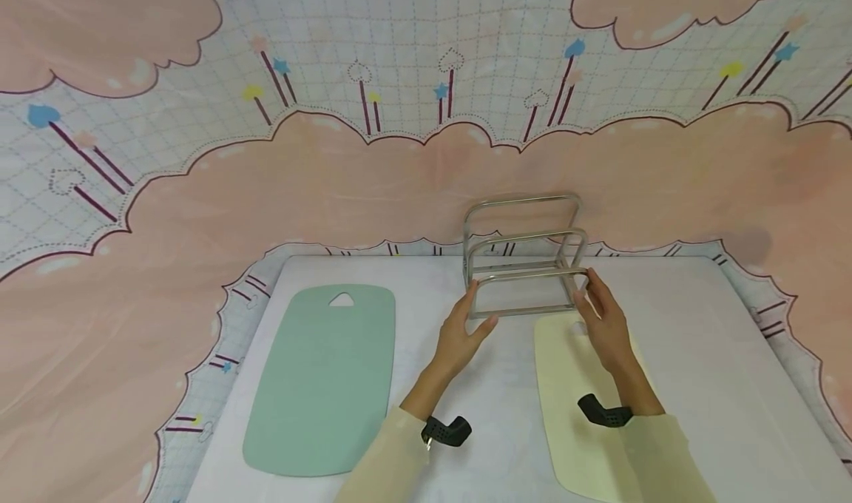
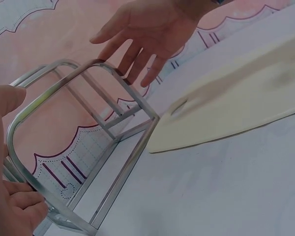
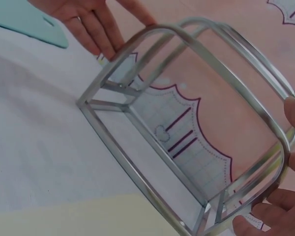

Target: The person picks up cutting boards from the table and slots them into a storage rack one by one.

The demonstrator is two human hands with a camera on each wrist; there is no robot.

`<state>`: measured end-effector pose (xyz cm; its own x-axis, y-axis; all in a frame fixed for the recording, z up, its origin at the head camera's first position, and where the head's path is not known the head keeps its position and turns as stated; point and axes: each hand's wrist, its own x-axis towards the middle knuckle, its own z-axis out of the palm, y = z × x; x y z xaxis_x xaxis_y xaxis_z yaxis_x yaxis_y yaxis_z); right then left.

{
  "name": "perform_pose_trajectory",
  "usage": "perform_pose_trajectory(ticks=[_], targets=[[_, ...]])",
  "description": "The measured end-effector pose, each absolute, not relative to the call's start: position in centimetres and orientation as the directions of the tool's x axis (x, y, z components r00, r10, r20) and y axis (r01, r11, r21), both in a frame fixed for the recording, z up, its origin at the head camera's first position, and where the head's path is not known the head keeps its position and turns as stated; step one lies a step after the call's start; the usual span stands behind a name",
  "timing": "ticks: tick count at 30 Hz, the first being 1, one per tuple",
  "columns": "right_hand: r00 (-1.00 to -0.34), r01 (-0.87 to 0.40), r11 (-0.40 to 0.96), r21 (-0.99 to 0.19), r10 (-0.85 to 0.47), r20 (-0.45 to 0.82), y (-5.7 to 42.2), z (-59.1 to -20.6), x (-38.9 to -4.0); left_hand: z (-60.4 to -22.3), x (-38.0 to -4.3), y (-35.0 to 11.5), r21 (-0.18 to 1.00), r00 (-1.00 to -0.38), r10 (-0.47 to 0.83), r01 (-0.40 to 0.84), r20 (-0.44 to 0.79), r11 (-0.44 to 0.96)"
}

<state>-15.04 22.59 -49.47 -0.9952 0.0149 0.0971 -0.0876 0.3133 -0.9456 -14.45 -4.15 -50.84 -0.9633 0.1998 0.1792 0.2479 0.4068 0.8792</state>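
A silver metal rack (image 1: 522,311) with several upright loops stands near the table's far edge. My left hand (image 1: 458,342) is at the rack's left side, its fingertips touching the front loop and its thumb held apart. At the opposite side, fingers of my right hand (image 1: 607,334) touch the same loop's right corner. In the left wrist view, the right hand (image 2: 155,29) shows its fingers extended along the tube (image 2: 125,83). The right wrist view has the left hand (image 3: 96,27) with long, straight fingers against the frame. Nothing stands between the rack's loops.
A green cutting board (image 1: 322,385) lies flat on the left of the white table (image 1: 492,414). Partly under my right forearm lies a cream cutting board (image 1: 559,407), its handle end close to the rack. Patterned cloth (image 1: 373,185) hangs behind the table.
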Motion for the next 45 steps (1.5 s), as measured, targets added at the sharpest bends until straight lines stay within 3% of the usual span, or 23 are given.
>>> perform_pose_trajectory(ticks=[17, 24, 35, 45], targets=[[-0.997, -0.073, 0.299, -0.951, 0.009, 0.079, 21.3, -49.1, -14.8, -50.8, -13.2, -5.5, 0.877, -0.967, 0.182, 0.242, 0.18, 0.415], [-0.997, -0.071, 0.295, -0.953, 0.005, 0.076, 19.9, -46.4, -13.6, -50.8, -12.8, -6.0, 0.878, -0.968, 0.168, 0.239, 0.184, 0.415], [-0.997, -0.073, 0.298, -0.952, 0.001, 0.077, 19.0, -45.6, -13.1, -50.7, -12.0, -6.7, 0.886, -0.967, 0.157, 0.25, 0.203, 0.392], [-0.997, -0.075, 0.296, -0.952, -0.001, 0.078, 19.3, -47.5, -13.8, -50.9, -11.7, -7.2, 0.887, -0.97, 0.146, 0.236, 0.193, 0.397]])
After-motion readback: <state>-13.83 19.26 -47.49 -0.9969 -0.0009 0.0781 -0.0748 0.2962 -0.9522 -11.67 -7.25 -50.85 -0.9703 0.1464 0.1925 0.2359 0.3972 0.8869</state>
